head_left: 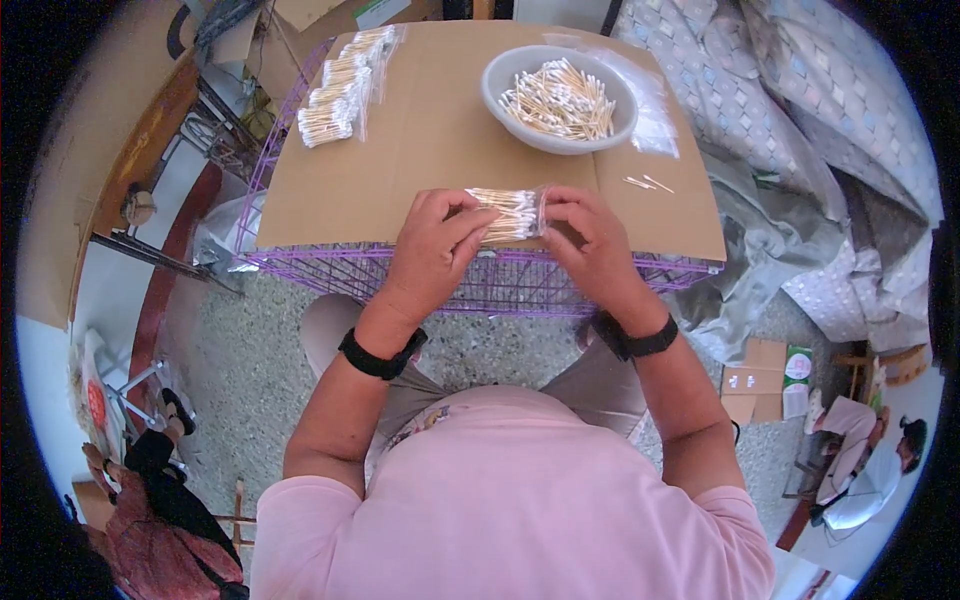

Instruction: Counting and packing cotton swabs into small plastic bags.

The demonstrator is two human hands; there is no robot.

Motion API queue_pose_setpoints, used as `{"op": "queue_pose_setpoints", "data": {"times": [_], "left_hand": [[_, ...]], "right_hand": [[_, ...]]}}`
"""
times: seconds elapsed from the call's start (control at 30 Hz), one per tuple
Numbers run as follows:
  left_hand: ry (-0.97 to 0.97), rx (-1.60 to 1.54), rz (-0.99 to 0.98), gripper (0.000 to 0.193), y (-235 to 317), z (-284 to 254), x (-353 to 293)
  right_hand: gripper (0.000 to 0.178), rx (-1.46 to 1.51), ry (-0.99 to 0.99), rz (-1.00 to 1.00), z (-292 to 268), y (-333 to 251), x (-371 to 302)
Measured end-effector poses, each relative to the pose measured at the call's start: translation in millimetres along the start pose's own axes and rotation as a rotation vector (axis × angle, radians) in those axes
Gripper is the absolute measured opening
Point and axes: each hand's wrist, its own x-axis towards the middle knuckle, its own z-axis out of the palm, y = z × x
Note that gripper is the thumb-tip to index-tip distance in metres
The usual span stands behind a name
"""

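Observation:
Between my hands, at the near edge of a cardboard sheet point(440, 120), is a clear plastic bag of cotton swabs point(512, 215) with wooden sticks and white tips. My left hand point(436, 240) grips the bag's left side, thumb and fingers pressed on it. At the right end, my right hand point(585, 238) pinches the plastic by the white tips. Beyond my right hand, a grey bowl point(500, 108) holds a heap of loose swabs point(562, 98). A few single swabs point(650, 184) lie right of my right hand.
Several filled swab bags point(345, 88) overlap in a row at the far left. Flat clear bags point(645, 110) lie beside the bowl. The cardboard rests on a purple wire cage point(420, 280). Patterned cloth point(790, 90) hangs at right. Two people point(165, 510) sit away from the cage.

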Motion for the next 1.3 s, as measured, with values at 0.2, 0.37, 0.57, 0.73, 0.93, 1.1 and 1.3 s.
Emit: {"op": "queue_pose_setpoints", "data": {"times": [0.2,0.37,0.57,0.73,0.93,1.1,1.3], "left_hand": [[0.027,-0.006,-0.006,0.022,0,1,-2],[0.031,0.0,-0.016,0.021,2,0,-2],[0.043,0.0,-0.005,0.021,-1,1,-3],[0.05,-0.005,0.0,0.021,-2,3,-3],[0.036,0.008,-0.015,0.022,-1,2,-3],[0.028,-0.005,0.003,0.021,-2,2,-4],[-0.002,-0.03,-0.031,0.031,0,-1,-4]], "right_hand": [[0.019,0.051,0.052,0.041,0,-3,-4],[0.02,-0.035,0.021,-0.001,-3,-8,-3],[0.021,-0.005,0.06,0.039,0,-8,-3],[0.021,-0.028,0.05,0.048,0,-4,-4],[0.021,-0.093,0.017,-0.033,4,-5,-1],[0.023,-0.137,0.014,-0.055,7,-10,1],[0.032,-0.163,-0.026,-0.065,6,-9,1]]}}
